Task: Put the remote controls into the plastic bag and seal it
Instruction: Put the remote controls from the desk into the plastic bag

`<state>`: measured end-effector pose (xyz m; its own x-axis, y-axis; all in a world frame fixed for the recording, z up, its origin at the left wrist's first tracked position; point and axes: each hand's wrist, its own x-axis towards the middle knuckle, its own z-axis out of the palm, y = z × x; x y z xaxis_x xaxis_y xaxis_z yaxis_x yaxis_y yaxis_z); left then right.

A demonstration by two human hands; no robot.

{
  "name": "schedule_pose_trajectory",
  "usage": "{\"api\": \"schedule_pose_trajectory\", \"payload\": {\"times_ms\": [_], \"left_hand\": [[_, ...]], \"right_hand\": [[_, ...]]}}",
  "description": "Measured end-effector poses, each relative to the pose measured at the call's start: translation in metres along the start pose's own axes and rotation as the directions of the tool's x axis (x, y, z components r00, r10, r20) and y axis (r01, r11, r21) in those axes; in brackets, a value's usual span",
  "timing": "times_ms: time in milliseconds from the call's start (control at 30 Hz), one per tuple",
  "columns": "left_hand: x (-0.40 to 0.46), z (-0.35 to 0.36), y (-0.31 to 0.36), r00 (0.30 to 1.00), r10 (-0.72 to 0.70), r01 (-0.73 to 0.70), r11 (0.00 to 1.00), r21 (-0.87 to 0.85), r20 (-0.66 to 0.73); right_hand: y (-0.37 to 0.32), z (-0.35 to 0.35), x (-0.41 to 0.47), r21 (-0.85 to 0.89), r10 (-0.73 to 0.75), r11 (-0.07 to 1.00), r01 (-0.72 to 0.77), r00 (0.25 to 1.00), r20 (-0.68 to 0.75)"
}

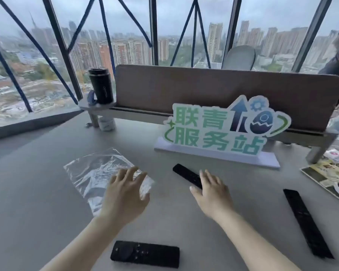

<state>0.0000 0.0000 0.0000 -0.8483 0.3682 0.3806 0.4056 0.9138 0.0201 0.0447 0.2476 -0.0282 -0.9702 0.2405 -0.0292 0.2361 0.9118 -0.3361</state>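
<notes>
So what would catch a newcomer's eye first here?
Probably the green-lettered sign standing at the back of the grey table, with a city skyline behind the windows. Nearer, the left hand hovers over a clear plastic bag, and the right hand reaches a black remote.

The worktop (37, 192) is a plain pale grey. On it the plastic bag (98, 171) is clear, with white glints along its creases. All three remote controls are matte black: the short one (145, 253), the long one (306, 222) and the slim one (186, 175). The sign (221, 126) carries green characters on white, with a dark blue arrow and egg. Behind it the divider panel (204, 85) is brown, and the tumbler (101, 86) is black.
</notes>
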Motion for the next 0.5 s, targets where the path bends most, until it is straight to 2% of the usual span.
{"api": "schedule_pose_trajectory", "payload": {"times_ms": [100, 233, 333, 433, 500], "left_hand": [[-0.015, 0.013, -0.012, 0.999, 0.009, -0.012, 0.998, 0.068, 0.039], [-0.029, 0.025, -0.026, 0.996, -0.015, 0.006, 0.995, 0.095, 0.093], [-0.028, 0.023, -0.027, 0.992, -0.07, 0.062, 0.996, 0.07, 0.109], [-0.017, 0.017, -0.017, 0.996, -0.052, 0.054, 0.998, -0.036, 0.066], [-0.009, 0.011, -0.005, 1.0, -0.006, 0.008, 0.993, -0.116, 0.016]], "right_hand": [[0.005, 0.01, 0.007, -0.056, 0.066, 0.996, -0.068, 0.997, -0.039], [0.005, 0.018, 0.006, -0.121, 0.072, 0.988, -0.092, 0.985, -0.157], [0.002, 0.012, -0.006, 0.077, 0.203, 0.978, -0.196, 0.976, -0.086], [0.004, 0.004, -0.023, 0.285, 0.276, 0.914, -0.289, 0.957, 0.085], [0.008, -0.006, -0.041, 0.583, 0.225, 0.75, -0.312, 0.95, 0.218]]}}
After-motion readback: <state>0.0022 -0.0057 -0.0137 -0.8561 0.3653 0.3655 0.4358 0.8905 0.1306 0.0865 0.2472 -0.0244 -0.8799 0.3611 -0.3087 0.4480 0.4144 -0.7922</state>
